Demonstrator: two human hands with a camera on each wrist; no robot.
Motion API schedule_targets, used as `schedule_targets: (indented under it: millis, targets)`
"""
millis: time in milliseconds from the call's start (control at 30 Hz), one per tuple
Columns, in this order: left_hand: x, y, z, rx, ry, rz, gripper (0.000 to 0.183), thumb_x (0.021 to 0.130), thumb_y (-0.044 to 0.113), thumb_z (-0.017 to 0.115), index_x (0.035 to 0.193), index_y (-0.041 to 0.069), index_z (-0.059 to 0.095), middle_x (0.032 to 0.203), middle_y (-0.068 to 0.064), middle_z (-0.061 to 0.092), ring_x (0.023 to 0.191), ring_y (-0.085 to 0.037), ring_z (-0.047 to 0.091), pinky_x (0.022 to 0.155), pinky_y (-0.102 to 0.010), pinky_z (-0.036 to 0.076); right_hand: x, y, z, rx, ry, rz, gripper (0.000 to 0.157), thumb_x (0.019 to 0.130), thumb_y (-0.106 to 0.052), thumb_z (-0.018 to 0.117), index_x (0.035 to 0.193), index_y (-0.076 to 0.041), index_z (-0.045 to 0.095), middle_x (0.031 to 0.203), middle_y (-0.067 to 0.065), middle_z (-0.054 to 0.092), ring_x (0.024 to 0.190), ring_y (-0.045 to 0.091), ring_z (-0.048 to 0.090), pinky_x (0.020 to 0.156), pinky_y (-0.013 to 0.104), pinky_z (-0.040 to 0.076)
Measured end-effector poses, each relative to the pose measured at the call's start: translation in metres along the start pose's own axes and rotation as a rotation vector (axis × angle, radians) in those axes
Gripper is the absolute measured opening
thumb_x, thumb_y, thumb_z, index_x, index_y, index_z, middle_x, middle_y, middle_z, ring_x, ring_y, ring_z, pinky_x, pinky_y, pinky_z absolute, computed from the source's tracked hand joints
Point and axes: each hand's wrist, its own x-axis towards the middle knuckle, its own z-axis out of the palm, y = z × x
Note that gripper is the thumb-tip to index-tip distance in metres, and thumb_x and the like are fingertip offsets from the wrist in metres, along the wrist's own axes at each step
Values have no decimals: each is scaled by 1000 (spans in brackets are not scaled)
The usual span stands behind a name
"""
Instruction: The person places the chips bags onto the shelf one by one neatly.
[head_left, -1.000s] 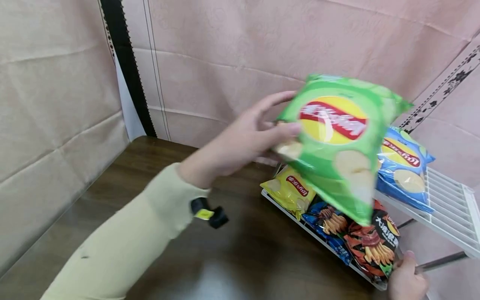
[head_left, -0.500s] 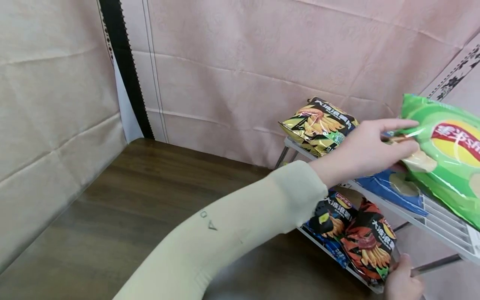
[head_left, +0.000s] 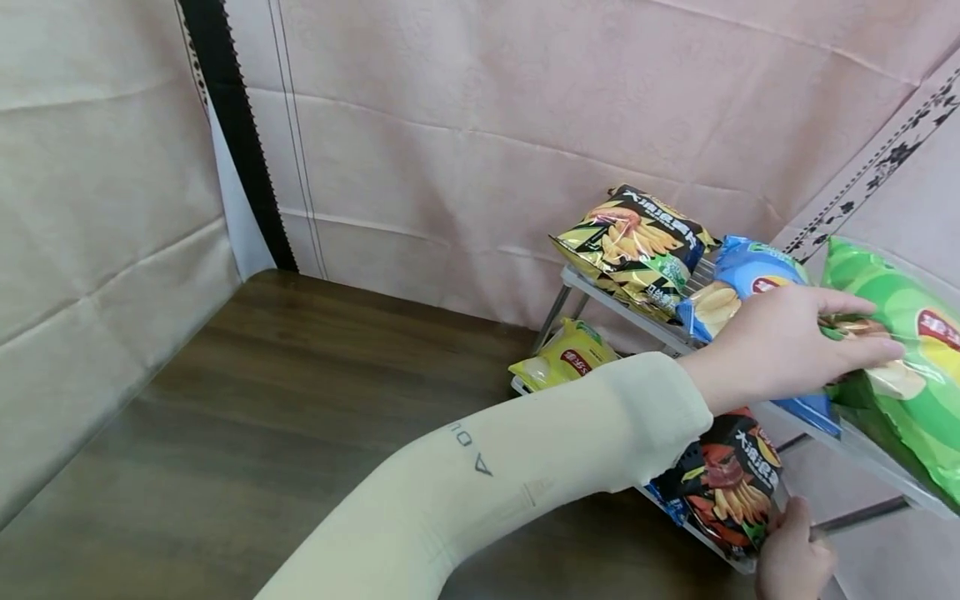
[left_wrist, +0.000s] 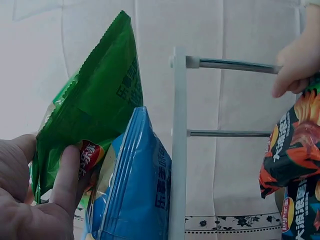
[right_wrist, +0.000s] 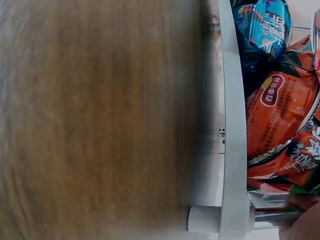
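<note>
My left hand (head_left: 795, 342) pinches the left edge of a green bag of chips (head_left: 918, 392) over the right end of the rack's upper shelf (head_left: 870, 454). In the left wrist view the green bag (left_wrist: 95, 95) leans beside a blue bag of chips (left_wrist: 132, 185), thumb and fingers at its edge. The blue bag (head_left: 757, 262) is partly hidden behind the left hand in the head view. My right hand (head_left: 795, 554) grips a metal post (head_left: 862, 515) of the rack at the lower shelf's near corner, next to a red bag of chips (head_left: 742, 483).
A black-and-gold bag (head_left: 637, 246) lies on the upper shelf's far end. On the lower shelf sit a yellow bag (head_left: 566, 358) and a dark blue bag (right_wrist: 262, 37). The rack stands on a brown wooden table (head_left: 300, 433), with pink cloth (head_left: 465, 167) hanging behind.
My left hand has carried the green bag right, then lowered it onto the upper shelf's right end, beside the blue bag. The right hand keeps its hold on the rack.
</note>
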Motion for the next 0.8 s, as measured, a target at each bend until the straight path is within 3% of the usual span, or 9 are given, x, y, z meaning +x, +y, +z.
schedule_targets:
  millis: [67, 233, 533, 800]
  targets:
    - [0, 0, 1, 23, -7, -9, 37, 88, 48, 68, 124, 49, 59, 118, 34, 53, 89, 14, 44, 58, -14, 40, 0, 1, 0, -14, -8, 21, 62, 95, -60, 31, 49, -21, 46, 48, -6, 40, 44, 16, 37, 44, 34, 30]
    - [2, -3, 7, 80, 11, -36, 35, 85, 51, 69, 120, 48, 61, 117, 35, 53, 98, 18, 42, 67, -8, 37, -1, 3, 1, -6, -38, 16, 62, 94, -61, 33, 49, -20, 48, 48, -6, 41, 44, 16, 38, 43, 35, 30]
    - [0, -3, 16, 142, 27, -55, 38, 80, 57, 72, 112, 42, 57, 107, 33, 53, 81, 11, 43, 59, -9, 38, -3, 0, 0, -43, -46, 18, 63, 94, -61, 30, 49, -21, 47, 48, -6, 40, 44, 18, 37, 44, 38, 29]
    - [-5, -1, 13, 109, 0, -53, 35, 83, 54, 70, 114, 45, 56, 94, 31, 53, 76, 13, 44, 57, -10, 39, -5, -4, -6, -94, -36, 75, 60, 92, -64, 30, 51, -25, 50, 50, -9, 44, 48, 16, 41, 49, 36, 32]
